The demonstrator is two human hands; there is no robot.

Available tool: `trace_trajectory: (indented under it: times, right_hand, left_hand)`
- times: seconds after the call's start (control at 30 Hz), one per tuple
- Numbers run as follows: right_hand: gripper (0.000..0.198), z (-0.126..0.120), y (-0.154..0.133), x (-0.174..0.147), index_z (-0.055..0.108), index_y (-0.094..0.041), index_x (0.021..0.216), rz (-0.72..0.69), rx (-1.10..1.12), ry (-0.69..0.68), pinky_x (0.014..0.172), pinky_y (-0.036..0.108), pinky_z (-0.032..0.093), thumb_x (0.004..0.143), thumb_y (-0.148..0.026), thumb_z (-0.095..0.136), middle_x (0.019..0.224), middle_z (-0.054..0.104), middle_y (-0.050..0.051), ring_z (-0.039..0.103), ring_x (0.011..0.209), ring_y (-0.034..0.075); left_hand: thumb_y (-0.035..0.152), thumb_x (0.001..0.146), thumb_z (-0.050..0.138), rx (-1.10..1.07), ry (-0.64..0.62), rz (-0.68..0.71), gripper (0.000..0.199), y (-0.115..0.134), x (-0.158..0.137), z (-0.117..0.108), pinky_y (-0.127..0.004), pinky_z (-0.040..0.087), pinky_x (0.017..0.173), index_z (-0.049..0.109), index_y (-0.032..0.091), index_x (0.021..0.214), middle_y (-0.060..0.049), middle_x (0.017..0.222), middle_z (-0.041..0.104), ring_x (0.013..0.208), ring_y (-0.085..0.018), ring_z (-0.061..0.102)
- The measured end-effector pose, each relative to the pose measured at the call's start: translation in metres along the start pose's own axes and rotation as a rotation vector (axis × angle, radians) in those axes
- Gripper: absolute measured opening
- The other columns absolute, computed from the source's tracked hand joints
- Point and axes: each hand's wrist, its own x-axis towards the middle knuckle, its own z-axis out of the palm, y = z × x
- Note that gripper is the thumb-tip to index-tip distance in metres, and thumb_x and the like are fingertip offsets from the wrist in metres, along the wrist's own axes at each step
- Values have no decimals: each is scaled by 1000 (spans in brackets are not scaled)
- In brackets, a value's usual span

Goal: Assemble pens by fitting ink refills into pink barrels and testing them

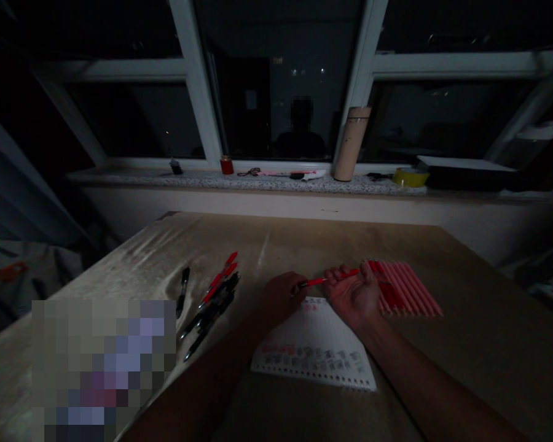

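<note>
A red pen (316, 282) is held level above the far end of a lined notepad page (320, 334). My left hand (282, 294) pinches its dark left end. My right hand (356, 296), palm turned up, has its fingers curled round the pen's right part. Red and grey pen marks cover parts of the page, whose punched edge faces me. Close by on the right lies a row of pink pencils (417, 288), with red pens (389, 296) at the row's left side. Left of my left hand are red pens (219, 279) and several black pens (209, 316).
One black pen (183, 291) lies apart, near a blurred-out patch (105, 368) on the table (350, 239). Along the windowsill (276, 182) stand a tan flask (351, 144), a small red jar (227, 164) and a yellow tape roll (410, 177).
</note>
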Motion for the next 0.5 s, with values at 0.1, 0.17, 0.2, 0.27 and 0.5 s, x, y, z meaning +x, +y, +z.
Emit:
trace_trajectory:
  times: [0.1,0.17,0.2,0.27,0.5]
  right_hand:
    - [36,1,1,0,43,-23,60,26,49,13,63,33,44,78,-54,39,60,48,1,52,66,19]
    - [33,0,1,0,42,-23,59,31,107,25,62,32,44,78,-50,40,59,48,0,52,65,18]
    - [31,0,2,1,42,-23,59,26,122,26,62,32,44,78,-47,41,58,47,0,52,65,17]
    - [28,-2,3,2,42,-23,59,-2,97,19,63,33,44,77,-44,41,57,47,0,52,65,17]
    - [31,-3,5,2,43,-23,60,-32,8,-4,60,33,45,77,-49,41,58,47,1,53,66,19]
  left_hand:
    - [33,84,48,-10,3,-5,24,-2,0,1,-26,41,68,63,18,96,-3,84,63,72,-14,56]
    - [33,85,48,-11,7,-3,24,-3,0,1,-26,41,69,63,18,96,-3,84,63,73,-14,56]
    - [32,85,48,-9,10,-1,24,-2,0,1,-26,41,69,63,18,96,-4,85,63,73,-14,56]
    - [32,85,47,-7,7,3,25,-1,0,1,-26,41,69,63,18,97,-4,86,63,72,-14,56]
    - [31,84,48,-22,8,-3,22,1,0,-1,-25,41,67,63,17,95,-3,83,61,71,-14,55]
